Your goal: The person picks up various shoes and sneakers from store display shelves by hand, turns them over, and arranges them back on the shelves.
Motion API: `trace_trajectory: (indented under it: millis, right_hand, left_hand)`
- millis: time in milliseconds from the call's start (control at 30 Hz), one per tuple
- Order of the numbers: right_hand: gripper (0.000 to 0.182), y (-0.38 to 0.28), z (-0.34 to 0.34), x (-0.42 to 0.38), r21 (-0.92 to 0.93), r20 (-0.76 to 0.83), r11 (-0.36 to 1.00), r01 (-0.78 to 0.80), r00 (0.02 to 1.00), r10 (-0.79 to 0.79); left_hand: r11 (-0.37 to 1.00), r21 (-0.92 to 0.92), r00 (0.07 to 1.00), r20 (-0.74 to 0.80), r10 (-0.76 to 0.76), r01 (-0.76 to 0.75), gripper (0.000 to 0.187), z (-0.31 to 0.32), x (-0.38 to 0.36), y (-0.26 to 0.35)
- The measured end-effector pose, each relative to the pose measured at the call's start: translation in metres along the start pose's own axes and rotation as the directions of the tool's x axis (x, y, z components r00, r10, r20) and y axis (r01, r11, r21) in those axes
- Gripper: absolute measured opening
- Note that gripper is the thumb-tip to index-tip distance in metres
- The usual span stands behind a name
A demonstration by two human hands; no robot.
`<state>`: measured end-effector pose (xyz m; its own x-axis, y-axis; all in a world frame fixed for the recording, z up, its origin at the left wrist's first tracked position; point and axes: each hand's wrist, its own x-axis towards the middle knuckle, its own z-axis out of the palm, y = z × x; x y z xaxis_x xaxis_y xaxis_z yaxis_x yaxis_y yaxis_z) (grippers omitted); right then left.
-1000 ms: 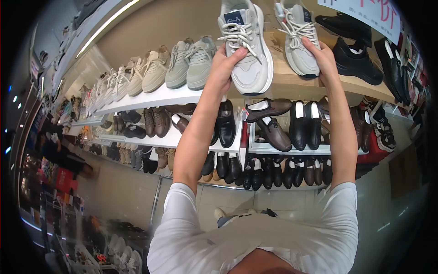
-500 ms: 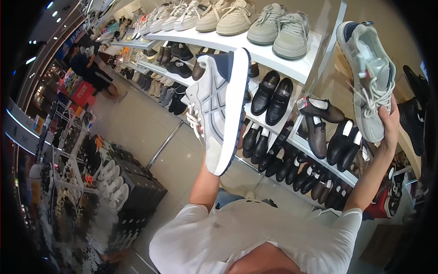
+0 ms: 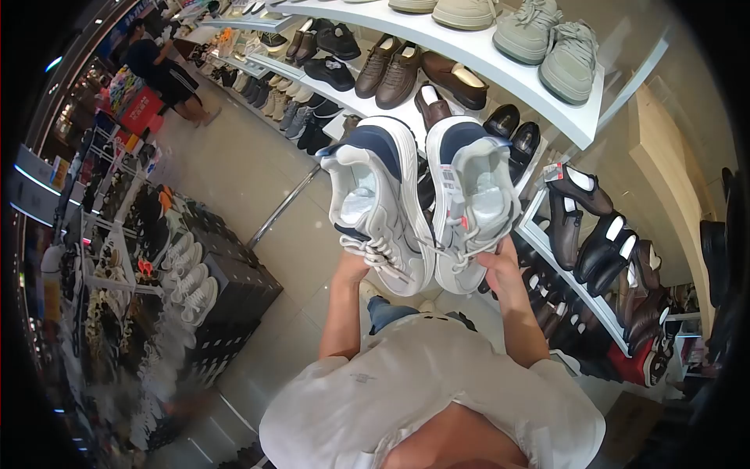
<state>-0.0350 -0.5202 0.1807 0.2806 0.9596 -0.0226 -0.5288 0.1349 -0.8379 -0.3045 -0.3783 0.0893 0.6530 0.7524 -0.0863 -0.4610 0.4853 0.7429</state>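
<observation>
Two light grey sneakers with navy heels are held side by side before my chest, their heels away from me and their openings facing up. My left hand grips the left sneaker near its toe, with most of the fingers hidden under the shoe. Around the toe of the right sneaker my right hand is closed, its thumb by the laces. A white-and-red tag hangs at the right sneaker's collar. Pale stuffing shows inside both shoes, and their soles almost touch.
Ahead, a white shelf carries pale sneakers, with brown leather shoes below. At right stands another rack of dark loafers. Stacked black boxes and white sneakers are at left. A person stands in the far aisle.
Both sneakers have come together in front of me. The left one has turned from side-on to opening up; the right one has moved left and down. My view has shifted too.
</observation>
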Motion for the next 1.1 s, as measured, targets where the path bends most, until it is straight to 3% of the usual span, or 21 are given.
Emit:
trace_trajectory:
  millis: [100, 133, 233, 300, 367, 433, 500, 533, 633, 667, 700, 767, 833, 867, 900, 967, 1000, 1033, 1100]
  right_hand:
    - [0.102, 0.006, 0.014, 0.013, -0.093, 0.113, 0.986, -0.135, 0.983, 0.145]
    - [0.104, 0.007, 0.022, 0.013, -0.171, 0.109, 0.972, -0.163, 0.977, 0.183]
    - [0.108, 0.022, 0.021, 0.023, -0.298, 0.146, 0.933, -0.202, 0.956, 0.254]
    - [0.103, 0.048, 0.015, 0.036, -0.246, 0.202, 0.941, -0.233, 0.937, 0.285]
    - [0.101, 0.065, 0.027, 0.053, -0.240, 0.191, 0.949, -0.207, 0.948, 0.255]
    - [0.104, 0.068, 0.049, 0.066, -0.167, 0.276, 0.948, -0.272, 0.910, 0.310]
    - [0.108, 0.083, 0.055, 0.084, -0.207, 0.314, 0.937, -0.280, 0.889, 0.335]
    - [0.109, 0.088, 0.062, 0.089, -0.261, 0.335, 0.932, -0.251, 0.882, 0.331]
    - [0.106, 0.095, 0.091, 0.107, -0.357, 0.444, 0.920, -0.163, 0.837, 0.321]
    - [0.104, 0.095, 0.104, 0.111, -0.400, 0.420, 0.899, -0.179, 0.836, 0.353]
    - [0.101, 0.096, 0.121, 0.115, -0.439, 0.393, 0.877, -0.195, 0.836, 0.382]
    - [0.092, 0.117, 0.131, 0.129, -0.417, 0.391, 0.885, -0.206, 0.839, 0.379]
    - [0.081, 0.134, 0.149, 0.138, -0.292, 0.390, 0.893, -0.343, 0.809, 0.439]
    - [0.068, 0.148, 0.153, 0.141, -0.220, 0.444, 0.902, -0.372, 0.785, 0.433]
    - [0.068, 0.158, 0.161, 0.143, -0.223, 0.451, 0.897, -0.383, 0.775, 0.443]
    - [0.064, 0.177, 0.177, 0.150, 0.102, 0.217, 0.766, -0.635, 0.765, 0.606]
    - [0.066, 0.190, 0.179, 0.151, 0.328, 0.412, 0.543, -0.773, 0.634, 0.655]
    - [0.071, 0.202, 0.182, 0.154, 0.435, 0.582, 0.228, -0.871, 0.466, 0.666]
    - [0.083, 0.221, 0.185, 0.156, 0.508, 0.585, 0.041, -0.861, 0.379, 0.717]
  left_hand:
    - [0.957, 0.280, 0.990, -0.095, 0.102, -0.072, 0.086, 0.021, -0.021, 0.035]
    - [0.896, 0.423, 0.985, -0.048, 0.166, -0.130, 0.107, 0.018, -0.023, 0.038]
    - [0.824, 0.546, 0.985, 0.014, 0.170, -0.150, 0.121, 0.005, -0.031, 0.053]
    - [0.849, 0.525, 0.995, -0.041, 0.092, -0.057, 0.132, 0.000, -0.043, 0.060]
    - [0.826, 0.552, 0.978, -0.079, 0.191, -0.117, 0.138, 0.003, -0.045, 0.076]
    - [0.805, 0.574, 0.974, -0.056, 0.218, -0.148, 0.142, -0.016, -0.049, 0.085]
    - [0.935, 0.222, 0.958, -0.016, 0.288, -0.277, 0.141, -0.033, -0.053, 0.101]
    - [0.931, 0.223, 0.953, -0.027, 0.301, -0.288, 0.141, -0.042, -0.057, 0.106]
    - [0.975, 0.221, 0.955, -0.292, 0.055, 0.012, 0.124, -0.077, -0.061, 0.112]
    - [0.968, 0.244, 0.957, -0.260, 0.130, -0.065, 0.112, -0.088, -0.061, 0.110]
    - [0.967, 0.244, 0.954, -0.268, 0.133, -0.066, 0.112, -0.101, -0.063, 0.108]
    - [0.992, -0.078, 0.954, -0.290, 0.073, -0.099, 0.105, -0.122, -0.068, 0.103]
    - [0.888, -0.394, 0.954, -0.267, 0.137, -0.238, 0.093, -0.148, -0.072, 0.091]
    - [0.789, -0.519, 0.927, -0.337, 0.164, -0.328, 0.084, -0.160, -0.070, 0.075]
    - [0.727, -0.572, 0.908, -0.382, 0.173, -0.379, 0.080, -0.152, -0.067, 0.085]
    - [0.601, -0.648, 0.879, -0.409, 0.244, -0.468, 0.072, -0.141, -0.065, 0.109]
    - [0.540, -0.678, 0.867, -0.392, 0.307, -0.498, 0.068, -0.142, -0.067, 0.118]
    - [0.537, -0.676, 0.864, -0.400, 0.307, -0.504, 0.068, -0.150, -0.072, 0.120]
    - [0.586, -0.485, 0.756, -0.496, 0.427, -0.649, 0.060, -0.167, -0.091, 0.120]
